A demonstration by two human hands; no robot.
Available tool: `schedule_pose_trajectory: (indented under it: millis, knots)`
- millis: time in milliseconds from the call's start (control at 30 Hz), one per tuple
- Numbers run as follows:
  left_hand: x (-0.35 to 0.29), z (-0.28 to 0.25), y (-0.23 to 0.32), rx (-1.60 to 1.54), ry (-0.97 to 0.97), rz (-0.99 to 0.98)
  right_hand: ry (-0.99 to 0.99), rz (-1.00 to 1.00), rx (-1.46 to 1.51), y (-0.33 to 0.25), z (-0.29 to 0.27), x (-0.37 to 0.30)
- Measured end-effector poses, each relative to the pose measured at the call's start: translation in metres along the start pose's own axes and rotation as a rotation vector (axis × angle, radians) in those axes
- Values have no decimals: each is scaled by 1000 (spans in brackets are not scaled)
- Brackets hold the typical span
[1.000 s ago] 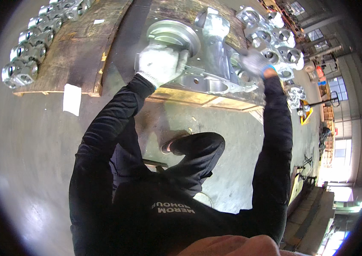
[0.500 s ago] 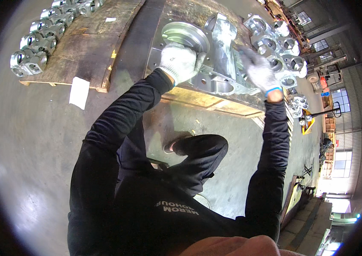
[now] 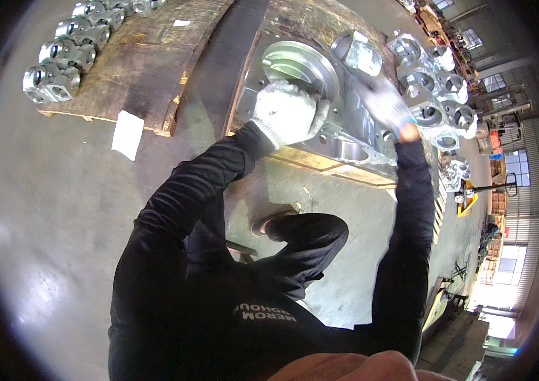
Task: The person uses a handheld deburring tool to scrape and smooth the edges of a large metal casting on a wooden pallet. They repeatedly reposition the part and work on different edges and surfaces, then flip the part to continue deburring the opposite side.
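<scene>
Casting (image 3: 350,113), one, on one pallet (image 3: 320,163). My left hand (image 3: 287,115) curled at big ring (image 3: 331,75), my right hand (image 3: 382,103) blurred over casting; cannot tell either grip.

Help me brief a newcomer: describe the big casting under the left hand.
Find the wooden pallet at the view's top centre. The metal casting lies at its near edge, beneath the gloved left hand. Its ring is far wider than those on neighbouring castings.
</scene>
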State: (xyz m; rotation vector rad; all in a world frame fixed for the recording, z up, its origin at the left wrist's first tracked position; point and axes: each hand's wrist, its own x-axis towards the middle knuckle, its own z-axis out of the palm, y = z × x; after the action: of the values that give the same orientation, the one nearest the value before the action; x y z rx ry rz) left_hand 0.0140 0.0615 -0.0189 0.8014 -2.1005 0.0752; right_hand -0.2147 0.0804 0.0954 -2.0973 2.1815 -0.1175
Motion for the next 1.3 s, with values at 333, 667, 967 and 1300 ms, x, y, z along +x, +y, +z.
schedule_pose_trajectory:
  millis: [333, 667, 967, 1300]
  knots:
    - [-4, 3, -4, -84, 87, 79, -177, -193, -120, 9, -47, -9]
    - [-5, -2, -4, -80, 8, 60, -184, -212, -104, 9, -25, 18]
    - [-5, 4, -4, -61, 72, 59, -50, -161, 27, -46, 8, 40]
    - [-5, 7, -7, -20, -144, 50, -24, -293, 127, -51, 5, 45]
